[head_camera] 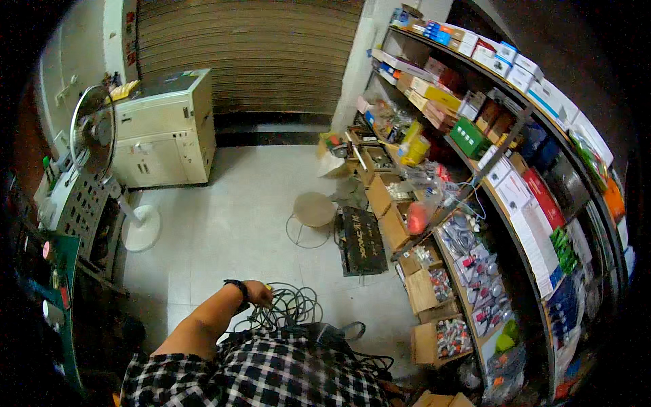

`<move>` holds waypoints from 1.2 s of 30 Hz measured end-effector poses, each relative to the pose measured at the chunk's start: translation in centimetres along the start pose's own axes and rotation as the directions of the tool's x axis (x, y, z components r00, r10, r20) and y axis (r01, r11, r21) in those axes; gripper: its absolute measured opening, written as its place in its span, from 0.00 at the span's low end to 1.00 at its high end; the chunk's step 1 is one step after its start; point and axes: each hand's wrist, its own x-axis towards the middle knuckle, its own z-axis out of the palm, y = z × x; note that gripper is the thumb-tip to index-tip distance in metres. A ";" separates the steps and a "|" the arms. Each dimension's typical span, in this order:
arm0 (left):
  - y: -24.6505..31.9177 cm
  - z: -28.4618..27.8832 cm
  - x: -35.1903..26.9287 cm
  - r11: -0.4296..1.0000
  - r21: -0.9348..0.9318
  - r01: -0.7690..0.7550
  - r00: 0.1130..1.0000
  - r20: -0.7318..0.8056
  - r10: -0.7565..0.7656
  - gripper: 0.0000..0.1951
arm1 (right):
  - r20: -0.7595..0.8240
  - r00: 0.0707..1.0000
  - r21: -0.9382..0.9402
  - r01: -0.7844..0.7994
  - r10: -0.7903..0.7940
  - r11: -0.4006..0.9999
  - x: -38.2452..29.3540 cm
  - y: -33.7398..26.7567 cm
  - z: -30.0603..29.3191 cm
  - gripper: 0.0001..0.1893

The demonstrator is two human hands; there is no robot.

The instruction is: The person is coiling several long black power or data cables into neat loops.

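My left hand (258, 293), with a dark band on the wrist (238, 289), reaches forward over the pale floor. Its curled fingers are at the upper left edge of a loose coil of black cable (295, 305). Right by the fingertips shows a small yellow thing (268, 287), too small to name. Whether the fingers grip the cable or only touch it is unclear. Part of the coil is hidden behind my checked shirt (285, 364) and a black strap (353, 330). More dark cable (379, 360) lies to the right of my body. My right hand is out of view.
A round stool (313, 209) stands ahead beside a black case (362, 241) bearing writing. Cardboard boxes of small parts (424, 290) line the foot of the loaded shelving (488, 178). To the left are a pedestal fan (141, 228), a cream cabinet (152, 157) and a green-topped table (71, 264).
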 end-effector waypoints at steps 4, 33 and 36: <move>-4.8 3.4 1.1 0.980 0.194 -0.048 0.999 0.018 0.046 0.18 | 0.018 1.000 0.000 0.018 -0.018 1.000 0.5 0.8 1.0 0.23; -2.3 6.6 6.5 0.936 0.338 0.095 0.996 -0.030 -0.090 0.16 | -0.047 0.990 0.240 -0.115 0.130 0.964 -3.7 17.0 14.3 0.18; -1.1 7.7 6.8 0.947 0.293 0.134 0.991 -0.051 -0.124 0.15 | -0.059 0.991 0.225 -0.103 0.119 0.969 -4.1 18.1 14.8 0.18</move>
